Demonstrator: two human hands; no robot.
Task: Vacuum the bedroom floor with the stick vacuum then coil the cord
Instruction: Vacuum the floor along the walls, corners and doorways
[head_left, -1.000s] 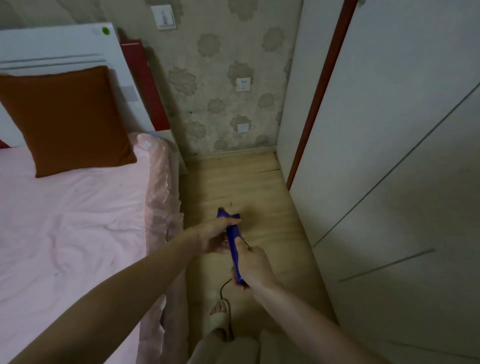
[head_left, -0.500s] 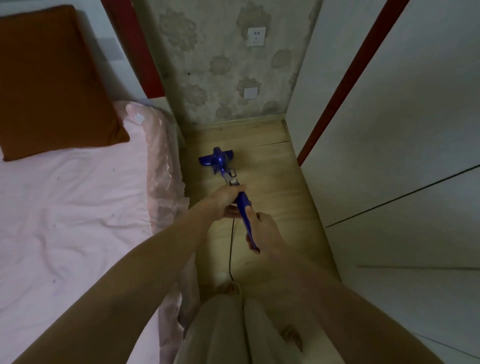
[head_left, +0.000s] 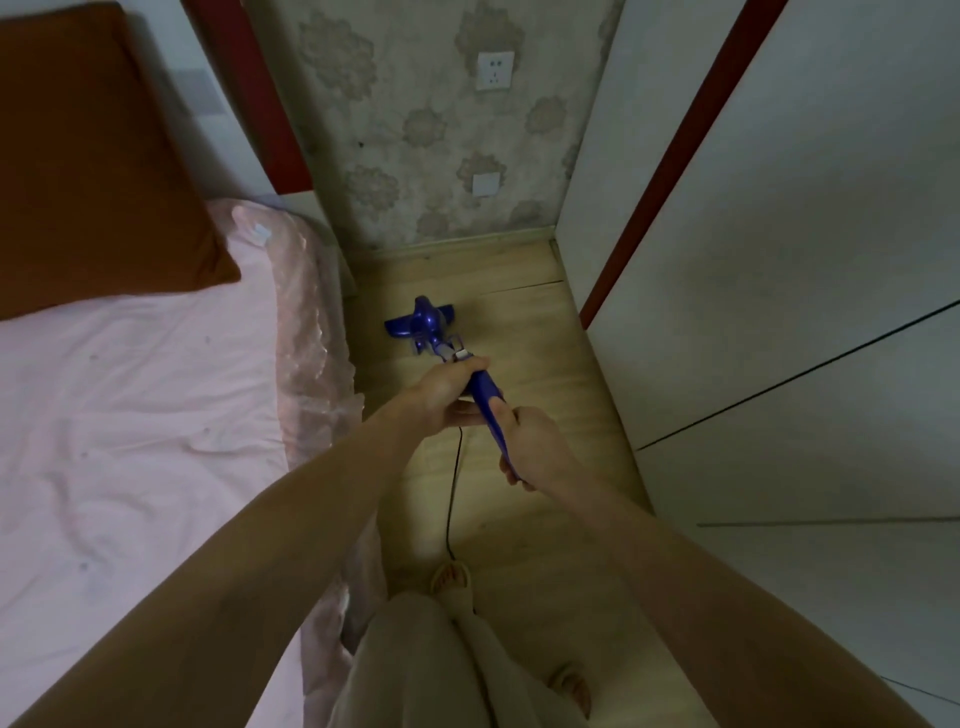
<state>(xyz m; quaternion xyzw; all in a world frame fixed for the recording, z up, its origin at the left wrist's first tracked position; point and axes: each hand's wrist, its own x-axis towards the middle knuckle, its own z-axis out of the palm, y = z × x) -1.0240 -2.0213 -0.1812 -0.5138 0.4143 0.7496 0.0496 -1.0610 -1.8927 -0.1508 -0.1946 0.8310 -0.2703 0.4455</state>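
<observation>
A rust-orange cushion (head_left: 88, 156) rests on the pink-sheeted bed (head_left: 130, 415) at your left. Your left hand (head_left: 441, 392) curls around the blue plastic stick vacuum (head_left: 470, 376) – its head sits on the light wooden floor (head_left: 545, 374) – your right hand (head_left: 535, 447) grips lower down; the black cord (head_left: 454, 493) hangs between.

I'm looking into a home bedroom: a bed (head_left: 130, 415) with pink sheets and an orange pillow (head_left: 88, 166) on the left, floral wallpaper (head_left: 415, 130) far, wardrobe doors (head_left: 779, 260) right.
</observation>
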